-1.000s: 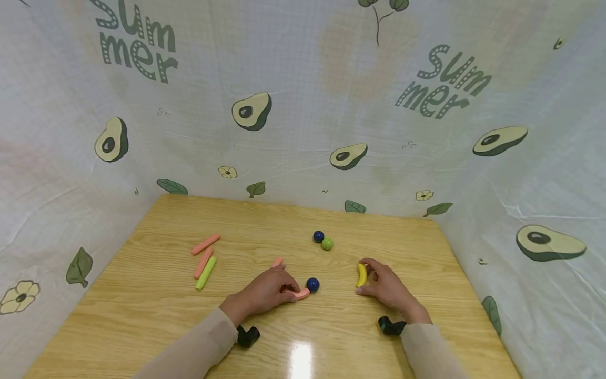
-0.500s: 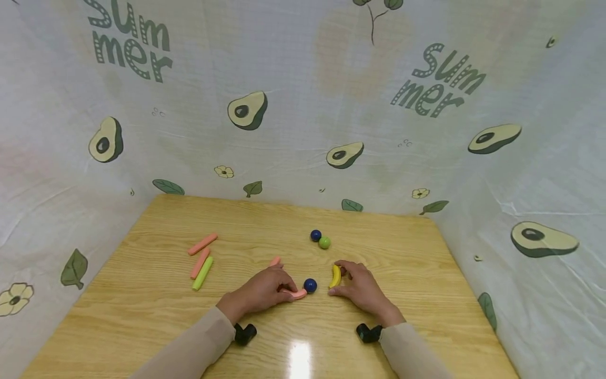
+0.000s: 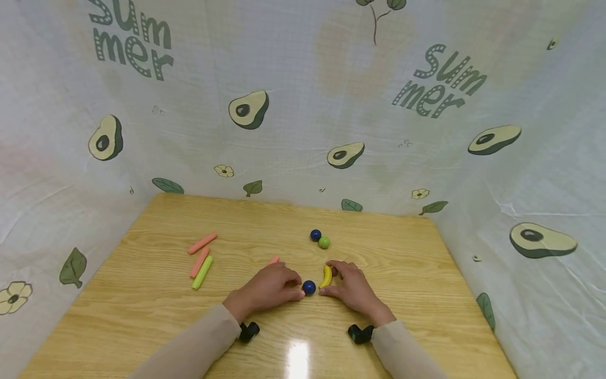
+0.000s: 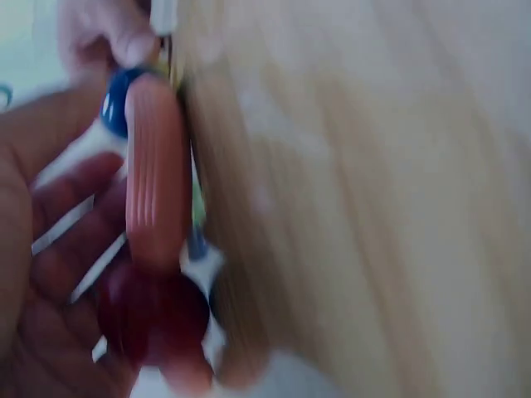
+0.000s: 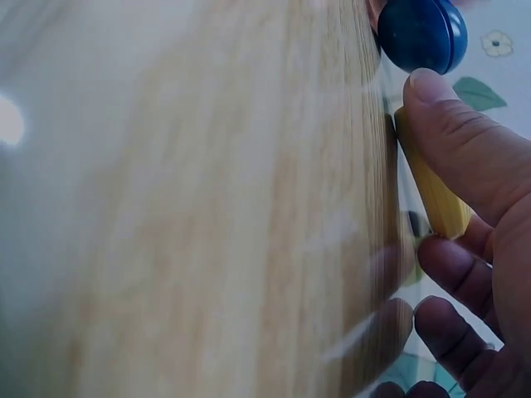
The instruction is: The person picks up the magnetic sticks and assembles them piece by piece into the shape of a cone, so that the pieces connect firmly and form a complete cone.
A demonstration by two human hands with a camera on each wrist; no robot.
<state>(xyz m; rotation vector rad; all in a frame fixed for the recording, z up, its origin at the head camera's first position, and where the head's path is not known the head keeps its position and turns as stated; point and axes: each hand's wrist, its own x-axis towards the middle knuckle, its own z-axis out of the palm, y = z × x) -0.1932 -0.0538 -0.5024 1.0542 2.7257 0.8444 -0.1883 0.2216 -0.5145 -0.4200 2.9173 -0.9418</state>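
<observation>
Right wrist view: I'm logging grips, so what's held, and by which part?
The right hand pinches the yellow curved piece by its two ends.

yellow stick (image 3: pixel 327 277) (and blue ball (image 3: pixel 309 287))

The left hand (image 3: pixel 272 285) is pinching between thumb and curled fingers, its thumb pointing toward the right hand (image 3: pixel 352 288). The right hand is facing the left hand and pinching. Behind these hands, the left forearm (image 3: pixel 191 346) and right forearm (image 3: pixel 406 350) are angling inward.
</observation>
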